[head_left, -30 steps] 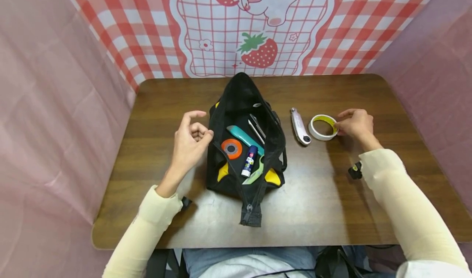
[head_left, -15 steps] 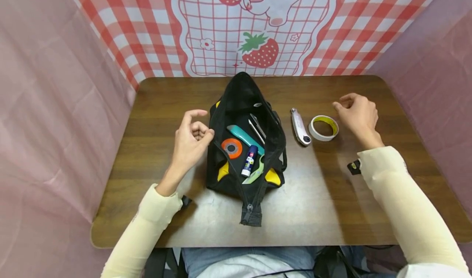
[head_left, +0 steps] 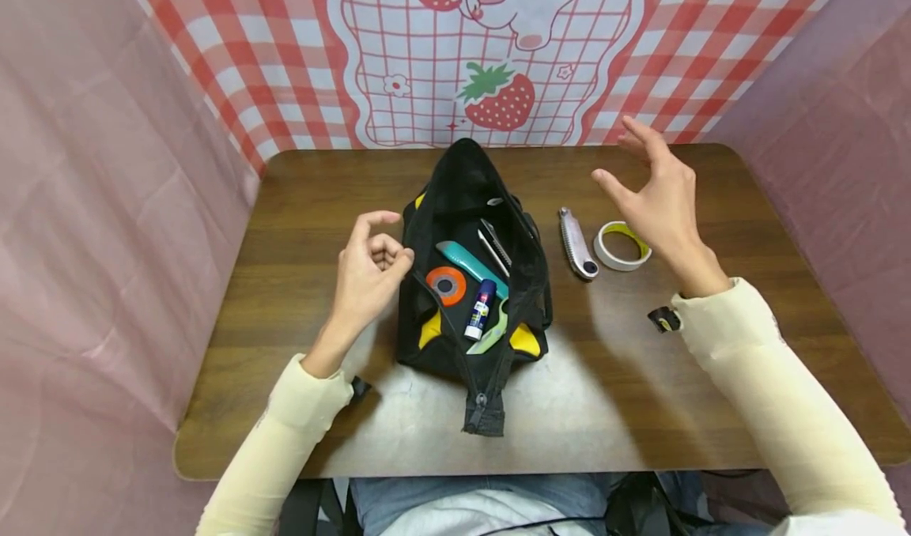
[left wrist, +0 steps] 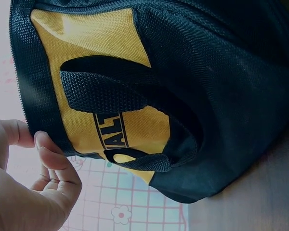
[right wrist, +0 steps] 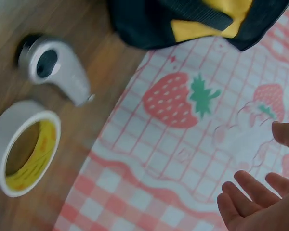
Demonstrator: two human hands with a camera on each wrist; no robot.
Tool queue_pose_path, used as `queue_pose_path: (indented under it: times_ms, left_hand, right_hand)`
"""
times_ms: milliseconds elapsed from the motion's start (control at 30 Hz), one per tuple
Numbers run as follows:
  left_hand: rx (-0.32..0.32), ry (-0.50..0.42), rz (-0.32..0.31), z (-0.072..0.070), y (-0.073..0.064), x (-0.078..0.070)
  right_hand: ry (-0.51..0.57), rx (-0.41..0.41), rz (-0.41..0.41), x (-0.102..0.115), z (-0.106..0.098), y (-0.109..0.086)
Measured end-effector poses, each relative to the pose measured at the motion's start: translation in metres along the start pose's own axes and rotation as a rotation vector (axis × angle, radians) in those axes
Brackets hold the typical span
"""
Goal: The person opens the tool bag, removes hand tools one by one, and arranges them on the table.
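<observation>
My left hand (head_left: pixel 365 279) pinches the edge of a black and yellow tool bag (head_left: pixel 443 356) between thumb and index finger. The bag stands open at mid-table; its yellow side and black strap handle (left wrist: pixel 103 91) show in the left wrist view. Inside lie a blue glue stick (head_left: pixel 481 309), a teal cutter-like tool (head_left: pixel 470 265), an orange disc with a grey centre (head_left: pixel 446 286) and a light green tool (head_left: pixel 491 337). With fingers spread and nothing in it, my right hand (head_left: pixel 662 204) is raised beyond a white tape roll (head_left: pixel 622 265).
Between bag and tape roll lies a grey tool with a black round knob (head_left: pixel 578 245). Slim silver items (head_left: pixel 494 247) rest deeper in the bag. The wooden table (head_left: pixel 299 283) meets a red checked strawberry backdrop (head_left: pixel 498 101) at the back, with pink cloth at both sides.
My right hand has left the tape roll, risen and moved away toward the back, its fingers spreading. The tape roll stays put, and my left hand keeps its pinch on the tool bag.
</observation>
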State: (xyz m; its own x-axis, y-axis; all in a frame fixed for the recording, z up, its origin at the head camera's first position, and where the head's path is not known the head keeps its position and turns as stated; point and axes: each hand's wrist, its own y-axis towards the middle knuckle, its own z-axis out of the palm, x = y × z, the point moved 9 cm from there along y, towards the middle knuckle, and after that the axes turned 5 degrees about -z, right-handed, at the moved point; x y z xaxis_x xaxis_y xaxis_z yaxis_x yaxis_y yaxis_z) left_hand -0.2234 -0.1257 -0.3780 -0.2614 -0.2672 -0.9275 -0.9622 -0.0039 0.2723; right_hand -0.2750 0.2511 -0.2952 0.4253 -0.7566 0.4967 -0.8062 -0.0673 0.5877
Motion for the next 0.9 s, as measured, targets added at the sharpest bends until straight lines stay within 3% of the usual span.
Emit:
queue_pose_path:
  times_ms: [133,233,400,500,600,667,900]
  left_hand:
    - [0.002,-0.002,-0.005,0.001,0.000,-0.001]
    - [0.001,-0.004,-0.010,0.001,0.001,0.000]
    - [-0.003,-0.008,-0.009,0.001,0.002,-0.001]
    - [-0.001,-0.013,-0.013,0.001,0.002,-0.001]
    - [0.000,-0.018,-0.015,0.001,0.002,0.000]
    - [0.000,-0.019,-0.015,0.002,0.001,0.000]
    - [-0.004,-0.017,-0.008,0.000,0.001,0.001]
  right_hand:
    - [0.131,0.002,-0.028,0.027,0.004,-0.006]
    - [0.314,0.034,-0.074,0.061,0.011,-0.011]
    - [0.608,0.226,-0.183,0.125,0.037,-0.022]
    - [0.713,0.371,-0.160,0.147,0.062,-0.034]
    - [0.715,0.483,-0.086,0.150,0.088,-0.047]
    - [0.663,0.536,-0.036,0.145,0.102,-0.055]
    - [0.485,0.597,0.031,0.125,0.119,-0.070]
